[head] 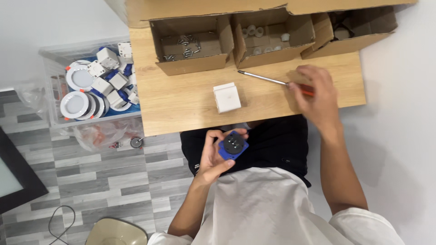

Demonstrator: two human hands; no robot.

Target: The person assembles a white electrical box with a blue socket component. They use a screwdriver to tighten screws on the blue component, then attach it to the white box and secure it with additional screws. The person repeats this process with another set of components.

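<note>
White shirt (268, 204) fills the bottom of the view, dark shorts (272, 145) above it. Left hand (215, 156) sits over the lap, just off the table edge, fingers curled around a small blue square part (233, 144); dark fittings show on its face, detail too small to read. Right hand (318, 97) is on the table (181, 109), fingers closed on the red handle of a screwdriver (272, 81). Shaft lies flat on the wood, tip pointing left toward the boxes.

White block (226, 96) stands on the table between the two hands, touching neither.

Three open cardboard boxes along the far edge: left box (190, 45) holds metal screws or clips, middle box (272, 38) small white parts, right box (349, 29) darker contents I cannot make out.

Clear bin (59, 59) on the floor left of the table, filled with round white lamps with orange clips and white square units. Plastic bag (104, 134) lies just in front of it on the grey plank floor.
</note>
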